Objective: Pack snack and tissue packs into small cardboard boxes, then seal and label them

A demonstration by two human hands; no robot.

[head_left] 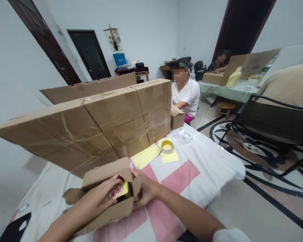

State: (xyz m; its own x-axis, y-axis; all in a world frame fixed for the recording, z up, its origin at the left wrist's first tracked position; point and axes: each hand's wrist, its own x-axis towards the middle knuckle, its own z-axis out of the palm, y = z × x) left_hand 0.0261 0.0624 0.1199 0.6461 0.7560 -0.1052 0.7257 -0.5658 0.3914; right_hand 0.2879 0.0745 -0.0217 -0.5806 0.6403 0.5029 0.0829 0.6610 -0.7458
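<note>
An open cardboard box (116, 213) rests on the cloth-covered table in front of me, its flaps raised. Inside it lies a yellow package (125, 189) with a red and white round emblem. My left hand (104, 195) reaches into the box, its fingers curved around the package. At the box's right end, my right hand (145, 188) grips the cardboard end and flap from outside, thumb on top. Beyond the box, a roll of tape (167, 147) lies on a yellow patterned sheet (171, 157).
Stacked, taped cardboard boxes (113, 111) form a wall behind the open box. A small white device (185, 135) lies near a smaller box (177, 117). A person in white (190, 95) sits across the table. A dark object (17, 228) lies at lower left.
</note>
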